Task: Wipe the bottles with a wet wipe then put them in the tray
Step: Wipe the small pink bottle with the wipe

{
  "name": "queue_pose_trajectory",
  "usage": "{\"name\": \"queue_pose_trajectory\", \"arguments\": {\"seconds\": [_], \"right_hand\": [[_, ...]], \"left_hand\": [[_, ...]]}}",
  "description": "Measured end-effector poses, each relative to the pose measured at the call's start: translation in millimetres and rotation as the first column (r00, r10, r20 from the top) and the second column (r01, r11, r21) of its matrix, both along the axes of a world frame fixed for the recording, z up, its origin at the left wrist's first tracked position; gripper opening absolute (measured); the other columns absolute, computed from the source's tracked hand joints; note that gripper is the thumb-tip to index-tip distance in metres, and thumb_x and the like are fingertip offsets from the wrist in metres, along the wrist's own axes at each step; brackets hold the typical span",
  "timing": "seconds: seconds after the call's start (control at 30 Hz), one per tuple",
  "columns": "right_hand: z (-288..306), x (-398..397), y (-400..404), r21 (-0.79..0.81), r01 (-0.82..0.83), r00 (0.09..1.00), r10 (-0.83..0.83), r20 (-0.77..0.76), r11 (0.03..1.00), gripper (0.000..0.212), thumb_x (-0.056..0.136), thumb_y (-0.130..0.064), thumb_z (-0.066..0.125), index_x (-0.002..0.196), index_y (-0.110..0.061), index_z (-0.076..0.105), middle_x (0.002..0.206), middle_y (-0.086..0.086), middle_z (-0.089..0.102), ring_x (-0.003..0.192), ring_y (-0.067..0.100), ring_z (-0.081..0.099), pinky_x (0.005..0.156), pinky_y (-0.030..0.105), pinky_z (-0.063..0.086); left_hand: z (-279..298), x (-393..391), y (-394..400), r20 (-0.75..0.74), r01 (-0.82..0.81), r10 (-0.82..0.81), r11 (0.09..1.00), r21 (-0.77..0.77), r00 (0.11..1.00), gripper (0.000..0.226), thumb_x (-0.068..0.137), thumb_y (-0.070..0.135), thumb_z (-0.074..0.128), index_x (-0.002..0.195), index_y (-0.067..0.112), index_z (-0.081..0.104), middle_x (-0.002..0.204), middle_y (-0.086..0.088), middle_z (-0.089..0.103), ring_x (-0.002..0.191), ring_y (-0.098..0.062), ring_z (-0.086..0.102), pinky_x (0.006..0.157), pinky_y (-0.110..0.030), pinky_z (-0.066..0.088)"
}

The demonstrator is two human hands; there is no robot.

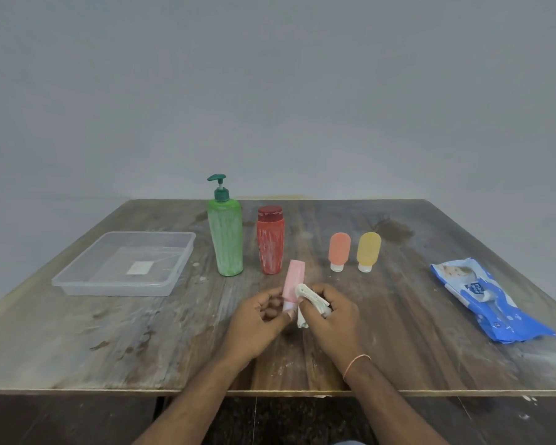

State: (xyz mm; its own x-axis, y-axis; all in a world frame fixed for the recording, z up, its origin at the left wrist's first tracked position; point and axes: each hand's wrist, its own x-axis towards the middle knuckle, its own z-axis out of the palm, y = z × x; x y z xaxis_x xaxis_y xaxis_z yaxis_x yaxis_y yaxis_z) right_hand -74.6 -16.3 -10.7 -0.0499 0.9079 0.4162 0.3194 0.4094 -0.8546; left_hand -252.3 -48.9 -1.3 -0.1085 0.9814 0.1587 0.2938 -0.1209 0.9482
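tray (77, 277) with perhaps a label (139, 268) inside

In front of me a plain grey-blue wall (276, 85) fills the whole upper view, bare and evenly lit with soft, shadowless light. Against it stands my wooden table (77, 342), its brown top worn, streaked with pale smears and darker stains toward the far right. Its near edge shows a light strip, and below it I see a dark speckled floor (280, 422).
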Motion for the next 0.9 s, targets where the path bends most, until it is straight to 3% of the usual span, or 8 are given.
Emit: {"name": "queue_pose_trajectory", "arguments": {"seconds": [0.1, 0.2, 0.33, 0.43, 0.57, 0.67, 0.73, 0.9], "right_hand": [[-3.1, 0.8, 2.3, 0.054, 0.036, 0.997, -0.039, 0.068, 0.998, 0.013, 0.091, -0.033, 0.077, 0.104, -0.035, 0.078, 0.095, -0.02, 0.076, 0.087, 0.005, 0.071, 0.07, 0.02, 0.054], [-2.9, -1.1, -1.9, 0.158, -0.016, 0.987, -0.01, 0.162, 0.987, 0.015, 0.087, -0.029, 0.083, 0.099, -0.036, 0.077, 0.093, -0.024, 0.073, 0.089, 0.004, 0.069, 0.07, 0.015, 0.051], [-4.6, 0.5, 0.0, 0.152, 0.087, 0.967, -0.12, 0.224, 0.984, 0.01, 0.088, -0.04, 0.081, 0.092, -0.035, 0.074, 0.088, -0.019, 0.072, 0.082, 0.006, 0.067, 0.065, 0.028, 0.055], [-4.3, 1.3, 3.6, 0.165, 0.138, 0.968, -0.168, 0.184, 0.976, 0.006, 0.091, -0.035, 0.079, 0.096, -0.036, 0.075, 0.09, -0.018, 0.072, 0.083, 0.006, 0.067, 0.068, 0.035, 0.058], [-3.3, 0.5, -3.7, 0.221, -0.017, 0.969, -0.038, 0.246, 0.975, 0.006, 0.091, -0.037, 0.078, 0.095, -0.039, 0.073, 0.087, -0.025, 0.068, 0.081, 0.003, 0.066, 0.065, 0.016, 0.05], [-4.3, 0.1, -1.2, 0.181, 0.095, 0.966, -0.135, 0.221, 0.979, 0.014, 0.089, -0.046, 0.075, 0.086, -0.033, 0.074, 0.078, -0.017, 0.069, 0.074, 0.007, 0.065, 0.06, 0.033, 0.054], [-6.2, 0.8, 3.2, 0.155, 0.182, 0.966, -0.206, 0.158, 0.971, 0.005, 0.091, -0.038, 0.077, 0.087, -0.034, 0.075, 0.079, -0.017, 0.069, 0.074, 0.006, 0.065, 0.061, 0.039, 0.056], [-4.6, -0.3, -3.7, 0.224, 0.005, 0.972, -0.057, 0.227, 0.975, 0.006, 0.089, -0.036, 0.081, 0.093, -0.034, 0.077, 0.088, -0.017, 0.072, 0.08, 0.007, 0.069, 0.064, 0.029, 0.055]], "left_hand": [[-1.0, -0.4, 1.9, -0.013, 0.015, -0.015, 1.0, -0.009, 1.0, 0.041, 0.093, 0.021, 0.081, 0.129, 0.038, 0.068, 0.103, 0.014, 0.078, 0.093, -0.007, 0.075, 0.083, -0.024, 0.063], [-0.3, -1.3, 0.1, 0.032, 0.031, -0.031, 1.0, 0.002, 0.999, 0.043, 0.096, 0.011, 0.076, 0.118, 0.046, 0.065, 0.102, 0.023, 0.078, 0.094, -0.002, 0.075, 0.08, -0.016, 0.058], [-1.1, -2.9, 0.0, 0.042, 0.015, -0.015, 1.0, 0.014, 0.999, 0.046, 0.097, 0.013, 0.076, 0.118, 0.05, 0.061, 0.101, 0.019, 0.078, 0.092, -0.002, 0.074, 0.079, -0.017, 0.059], [-1.9, -0.9, 0.0, 0.005, 0.035, -0.035, 0.999, 0.002, 0.999, 0.046, 0.097, 0.016, 0.076, 0.128, 0.045, 0.061, 0.102, 0.012, 0.076, 0.09, -0.003, 0.074, 0.079, -0.018, 0.059], [-1.0, -2.4, -0.4, 0.061, 0.025, -0.026, 1.0, 0.012, 0.998, 0.043, 0.098, 0.011, 0.075, 0.123, 0.044, 0.064, 0.103, 0.013, 0.077, 0.092, -0.001, 0.074, 0.078, -0.015, 0.058], [-3.3, -4.1, 1.3, 0.029, 0.024, -0.024, 1.0, -0.005, 0.999, 0.046, 0.096, 0.014, 0.077, 0.131, 0.041, 0.063, 0.104, 0.01, 0.076, 0.091, -0.005, 0.074, 0.079, -0.02, 0.061], [-5.7, -3.5, 2.9, -0.025, 0.035, -0.035, 0.999, -0.02, 0.999, 0.052, 0.093, 0.017, 0.081, 0.138, 0.037, 0.062, 0.102, 0.01, 0.074, 0.088, -0.009, 0.074, 0.082, -0.027, 0.064], [-5.7, -3.8, 2.7, 0.074, 0.032, -0.032, 0.999, 0.005, 0.997, 0.052, 0.092, 0.011, 0.081, 0.135, 0.032, 0.064, 0.104, 0.009, 0.078, 0.092, -0.01, 0.076, 0.085, -0.027, 0.063]]}}
